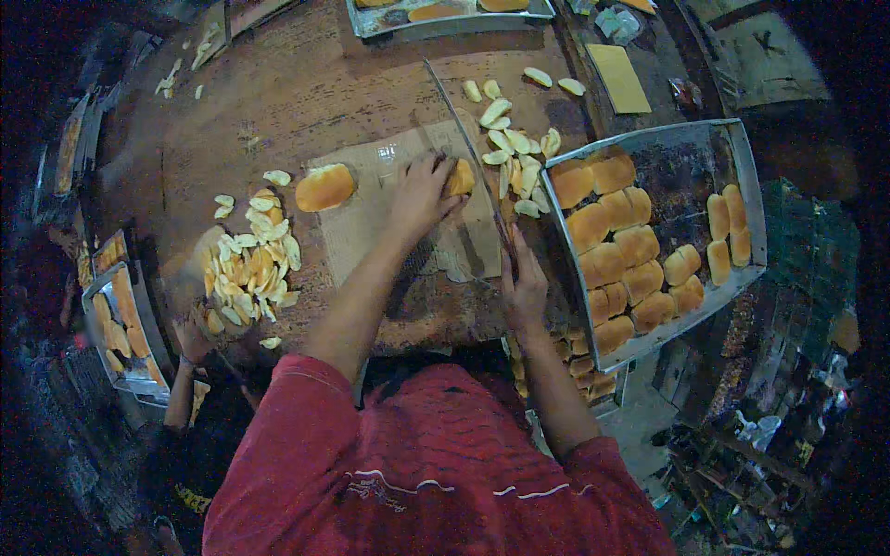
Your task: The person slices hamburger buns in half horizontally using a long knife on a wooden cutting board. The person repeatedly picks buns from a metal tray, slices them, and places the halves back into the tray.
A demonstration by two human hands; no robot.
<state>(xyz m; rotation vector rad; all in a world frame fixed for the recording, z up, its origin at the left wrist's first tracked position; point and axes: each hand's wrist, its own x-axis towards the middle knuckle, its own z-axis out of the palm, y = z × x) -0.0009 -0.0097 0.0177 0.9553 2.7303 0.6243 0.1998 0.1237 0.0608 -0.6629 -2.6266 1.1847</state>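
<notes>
Under the fingers of my left hand [424, 191] a bread roll [460, 178] is held against a flat sheet of cardboard [361, 236]. My right hand [525, 278] grips the handle of a long knife [460, 121], whose blade points away from me just right of that roll. A whole bread roll [325, 187] rests at the cardboard's left edge. To the right of the blade lie several bread slices [514, 142]. A larger heap of slices [250, 264] sits on the wooden table [299, 111] to the left.
On the right, a metal tray [695, 320] holds rows of rolls, with more rolls below it. Another tray [452, 28] stands at the far edge. A co-worker's hand [192, 337] is beside the left heap, near a tray of bread [142, 375]. A yellow card [619, 78] lies far right.
</notes>
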